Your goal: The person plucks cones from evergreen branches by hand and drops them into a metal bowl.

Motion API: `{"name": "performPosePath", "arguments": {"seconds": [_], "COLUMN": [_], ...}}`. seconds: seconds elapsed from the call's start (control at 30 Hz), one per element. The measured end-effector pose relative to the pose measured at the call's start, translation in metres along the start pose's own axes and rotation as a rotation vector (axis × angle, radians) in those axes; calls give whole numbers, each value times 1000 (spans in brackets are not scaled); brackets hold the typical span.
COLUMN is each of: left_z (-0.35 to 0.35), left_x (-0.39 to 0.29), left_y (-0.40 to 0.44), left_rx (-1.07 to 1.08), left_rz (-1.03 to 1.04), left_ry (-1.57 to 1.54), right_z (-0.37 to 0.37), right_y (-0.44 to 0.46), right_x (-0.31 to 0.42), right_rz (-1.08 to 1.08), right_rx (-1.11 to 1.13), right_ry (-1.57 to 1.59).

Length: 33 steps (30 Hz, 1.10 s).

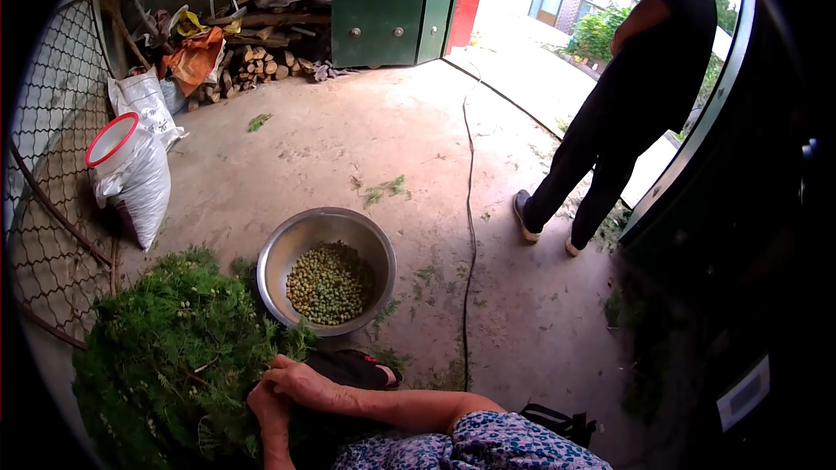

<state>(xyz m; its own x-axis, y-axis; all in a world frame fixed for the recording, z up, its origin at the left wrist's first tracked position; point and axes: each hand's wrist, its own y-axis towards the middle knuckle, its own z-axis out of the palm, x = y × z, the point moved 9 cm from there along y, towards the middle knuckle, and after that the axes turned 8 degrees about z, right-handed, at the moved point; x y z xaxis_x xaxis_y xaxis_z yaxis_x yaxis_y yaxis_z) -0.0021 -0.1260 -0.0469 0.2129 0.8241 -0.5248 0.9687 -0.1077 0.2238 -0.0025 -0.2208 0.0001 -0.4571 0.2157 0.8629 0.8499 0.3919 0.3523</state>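
Observation:
My right hand and my left hand are close together at the right edge of a large heap of feathery green branches. The fingers of both look closed in a pinch. Anything between them is too small or too hidden to make out. Just beyond my hands, a wide metal basin rests on the floor. Small round green and yellowish berries or seed cones cover its bottom. My foot in a dark sandal is between the basin and my forearms.
A person in dark clothes stands by the open doorway. A black cable crosses the concrete floor. White sacks, one with a red rim, lean near wire mesh at left. Firewood is stacked beside a green door.

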Motion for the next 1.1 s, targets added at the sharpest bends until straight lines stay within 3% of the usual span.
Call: {"name": "performPosePath", "arguments": {"seconds": [0.07,0.23,0.8,0.93,1.0,1.1], "left_z": [2,-3,-8,-6,-7,-10], "left_x": [1,-1,-10,-8,-13,-15], "left_y": [0,0,0,0,1,1], "left_rx": [27,-73,-140,-129,-134,-140], "left_rz": [0,89,102,106,130,137], "left_ry": [98,42,0,8,8,24], "right_z": [-2,-8,-13,-18,-12,-8], "right_y": [1,2,3,3,-2,-3], "right_x": [-6,-1,-22,-16,-43,-43], "right_rz": [48,78,165,105,460,421], "right_rx": [5,30,-69,-115,-39,-92], "right_ry": [-40,40,85,88,308,332]}}
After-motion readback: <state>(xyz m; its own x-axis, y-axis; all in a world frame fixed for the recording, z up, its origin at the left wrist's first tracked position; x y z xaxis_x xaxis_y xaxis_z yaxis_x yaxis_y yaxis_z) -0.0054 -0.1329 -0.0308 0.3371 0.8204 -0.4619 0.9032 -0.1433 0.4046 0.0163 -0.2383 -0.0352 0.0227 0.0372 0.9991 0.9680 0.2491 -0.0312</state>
